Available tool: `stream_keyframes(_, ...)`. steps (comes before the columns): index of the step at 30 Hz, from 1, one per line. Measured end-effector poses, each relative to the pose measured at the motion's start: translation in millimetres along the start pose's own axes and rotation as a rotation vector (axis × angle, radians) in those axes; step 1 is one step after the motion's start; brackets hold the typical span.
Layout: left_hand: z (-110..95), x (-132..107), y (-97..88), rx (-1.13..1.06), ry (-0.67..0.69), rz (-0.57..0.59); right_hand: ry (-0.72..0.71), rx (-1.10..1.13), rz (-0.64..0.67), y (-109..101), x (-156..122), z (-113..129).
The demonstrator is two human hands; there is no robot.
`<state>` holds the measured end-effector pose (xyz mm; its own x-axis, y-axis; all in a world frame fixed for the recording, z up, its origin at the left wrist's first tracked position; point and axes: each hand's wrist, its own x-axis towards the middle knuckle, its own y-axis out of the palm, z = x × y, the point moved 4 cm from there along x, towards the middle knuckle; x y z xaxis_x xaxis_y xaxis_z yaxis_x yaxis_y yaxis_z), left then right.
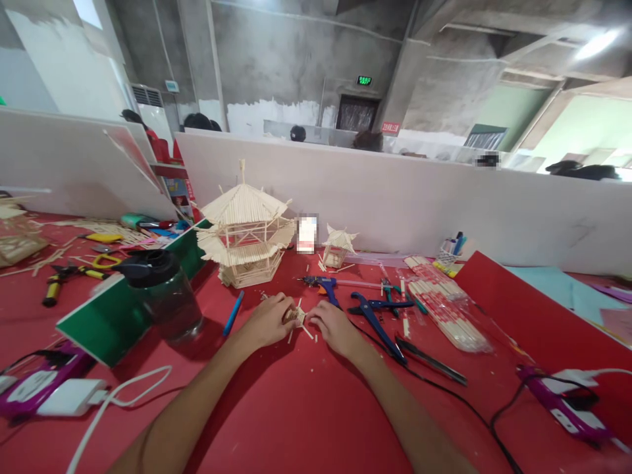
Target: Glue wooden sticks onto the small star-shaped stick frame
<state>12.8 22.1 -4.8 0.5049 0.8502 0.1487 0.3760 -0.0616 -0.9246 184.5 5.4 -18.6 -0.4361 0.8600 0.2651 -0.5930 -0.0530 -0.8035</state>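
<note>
My left hand and my right hand meet on the red table, both pinched on a small piece made of thin wooden sticks. Loose stick bits lie around it. Behind stands a large two-tier stick pagoda, and a much smaller stick pavilion sits to its right.
Blue pliers, a blue glue gun, a blue pen and packs of chopsticks lie to the right. A dark bottle and green board stand left. White partitions close the back; cables and purple chargers lie near.
</note>
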Motion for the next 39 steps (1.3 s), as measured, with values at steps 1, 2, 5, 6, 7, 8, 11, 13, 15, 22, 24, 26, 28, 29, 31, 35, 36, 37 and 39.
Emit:
stream_keyframes(1,-1.1,-0.5,0.7,0.022,-0.002,0.001,0.001,-0.005,-0.003,0.1,-0.2,0.4)
stream_keyframes(2,-2.0,-1.0,1.5,0.042,-0.004,0.003,0.000,-0.008,-0.006,0.1,-0.6,1.0)
stream_keyframes(5,-3.8,-1.8,3.3,0.085,-0.007,0.002,-0.023,-0.010,-0.014,0.0,-2.4,2.6)
stream_keyframes(6,-4.1,-1.8,3.5,0.094,-0.005,0.001,-0.034,-0.009,-0.014,0.5,-3.1,2.8)
stream_keyframes(7,-4.3,-1.8,3.7,0.101,-0.004,0.000,-0.046,-0.005,-0.011,1.2,-3.7,2.7)
stream_keyframes(8,-4.5,-1.7,3.9,0.107,-0.001,0.002,-0.053,0.000,-0.007,2.1,-4.1,2.3)
stream_keyframes(11,-4.7,-1.0,4.0,0.119,0.001,0.009,-0.053,0.014,0.006,4.6,-4.3,0.5)
stream_keyframes(13,-4.9,-0.7,3.7,0.119,-0.002,0.011,-0.035,0.011,0.015,5.3,-3.4,-0.7)
stream_keyframes(15,-5.3,-0.5,3.2,0.107,-0.007,0.013,-0.011,0.005,0.021,5.0,-2.2,-1.5)
stream_keyframes(22,-3.6,-0.6,3.4,0.086,-0.029,0.016,0.057,-0.015,0.045,3.6,0.3,-2.6)
stream_keyframes(24,-3.1,-0.4,4.3,0.089,-0.019,0.015,0.054,-0.003,0.048,3.7,0.2,-2.3)
stream_keyframes(26,-2.5,-0.2,4.9,0.094,-0.005,0.014,0.040,0.010,0.051,4.4,-0.2,-2.1)
stream_keyframes(28,-1.6,-0.1,4.7,0.090,0.010,0.009,0.027,0.012,0.049,5.1,-0.9,-2.3)
stream_keyframes(29,-1.0,0.0,4.3,0.079,0.020,0.006,0.020,0.007,0.043,5.0,-1.2,-2.4)
stream_keyframes(31,0.4,0.0,2.9,0.038,0.042,0.002,0.010,-0.012,0.021,3.8,-1.7,-2.1)
stream_keyframes(35,2.0,-0.2,-0.9,-0.058,0.096,-0.005,0.029,-0.049,0.015,-1.7,-1.5,0.8)
stream_keyframes(36,2.1,-0.4,-1.8,-0.074,0.104,-0.008,0.046,-0.053,0.027,-3.2,-1.4,1.4)
stream_keyframes(37,2.2,-0.5,-2.6,-0.086,0.108,-0.011,0.067,-0.058,0.041,-4.9,-1.4,1.8)
stream_keyframes(39,2.3,-0.6,-3.8,-0.105,0.109,-0.015,0.109,-0.068,0.059,-8.7,-1.6,1.5)
